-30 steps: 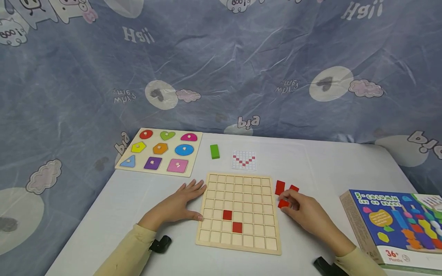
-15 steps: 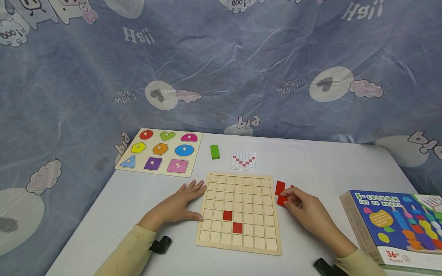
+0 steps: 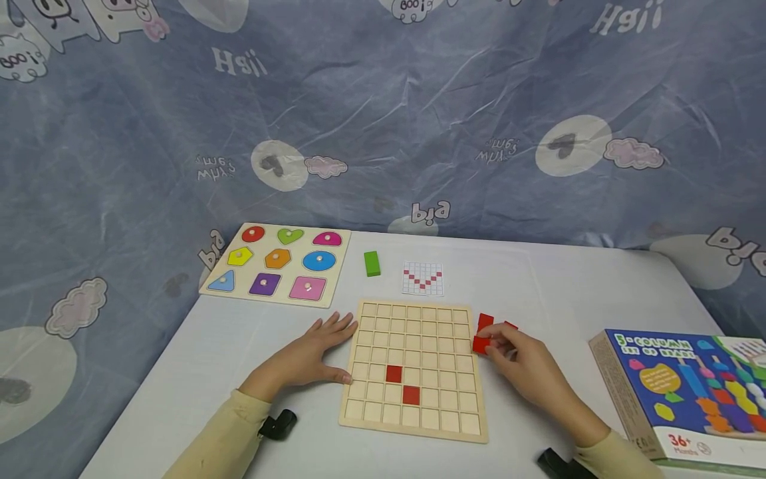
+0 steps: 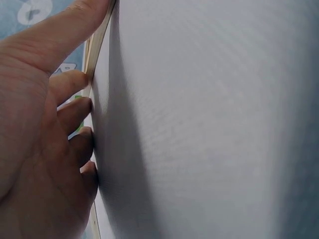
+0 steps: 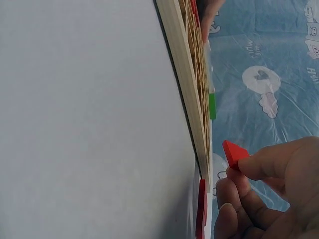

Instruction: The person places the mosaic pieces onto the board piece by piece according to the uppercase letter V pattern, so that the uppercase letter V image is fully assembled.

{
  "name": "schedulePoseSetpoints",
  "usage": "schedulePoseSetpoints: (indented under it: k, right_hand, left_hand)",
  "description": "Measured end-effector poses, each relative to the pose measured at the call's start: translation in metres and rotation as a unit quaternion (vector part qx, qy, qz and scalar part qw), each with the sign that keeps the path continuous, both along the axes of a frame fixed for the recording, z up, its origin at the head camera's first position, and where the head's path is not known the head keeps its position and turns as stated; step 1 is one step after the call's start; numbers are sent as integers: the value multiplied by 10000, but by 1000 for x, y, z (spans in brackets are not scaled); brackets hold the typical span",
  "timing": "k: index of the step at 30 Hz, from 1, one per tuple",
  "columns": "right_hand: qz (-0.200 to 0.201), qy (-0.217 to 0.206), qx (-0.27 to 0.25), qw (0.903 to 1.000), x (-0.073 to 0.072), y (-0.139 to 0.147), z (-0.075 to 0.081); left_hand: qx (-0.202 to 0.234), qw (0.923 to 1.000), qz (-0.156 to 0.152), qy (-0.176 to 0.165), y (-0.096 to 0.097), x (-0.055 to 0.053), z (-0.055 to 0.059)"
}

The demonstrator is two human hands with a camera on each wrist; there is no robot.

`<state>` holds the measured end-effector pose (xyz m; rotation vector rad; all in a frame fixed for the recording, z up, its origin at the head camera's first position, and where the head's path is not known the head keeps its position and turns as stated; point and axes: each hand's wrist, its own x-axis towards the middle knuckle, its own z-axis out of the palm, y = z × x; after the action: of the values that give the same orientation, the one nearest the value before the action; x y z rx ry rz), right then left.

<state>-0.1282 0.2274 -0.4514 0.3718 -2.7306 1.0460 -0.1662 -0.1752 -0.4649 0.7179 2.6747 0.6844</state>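
Observation:
A wooden grid board point(image 3: 445, 401) lies on the table with two red square tiles in its cells, one tile point(image 3: 393, 374) diagonally beside the other tile point(image 3: 411, 395). My left hand point(image 3: 311, 356) rests at the board's left edge, fingers spread and thumb touching the rim. Between thumb and fingers my right hand point(image 3: 526, 362) pinches a red tile point(image 3: 481, 344), held near the board's right edge. The right wrist view shows this pinched tile point(image 5: 234, 155) raised above the table. More red tiles point(image 3: 485, 321) lie just behind that hand, partly hidden by it.
A small pattern card point(image 3: 423, 278) with a red V lies behind the board, beside a green block point(image 3: 372, 263). At the back left sits a shape puzzle board point(image 3: 275, 276). A bead-toy box point(image 3: 688, 399) stands at the right. A patterned cloth point(image 3: 383, 120) hangs behind the table.
My right hand has lifted the red tile and shifted it slightly left, toward the board's right edge. The left hand stays in place.

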Motion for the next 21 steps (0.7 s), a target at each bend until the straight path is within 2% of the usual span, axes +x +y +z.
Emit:
schedulePoseSetpoints:
  k: [7,21]
  right_hand:
    - [95,-293,-106,9995,0,-8,1]
    - [310,-422,-284,9982,-2,-29,-1]
  left_hand:
    - [34,10000,-6,-5,0,0,1]
    - [12,10000,13,-52,0,0,1]
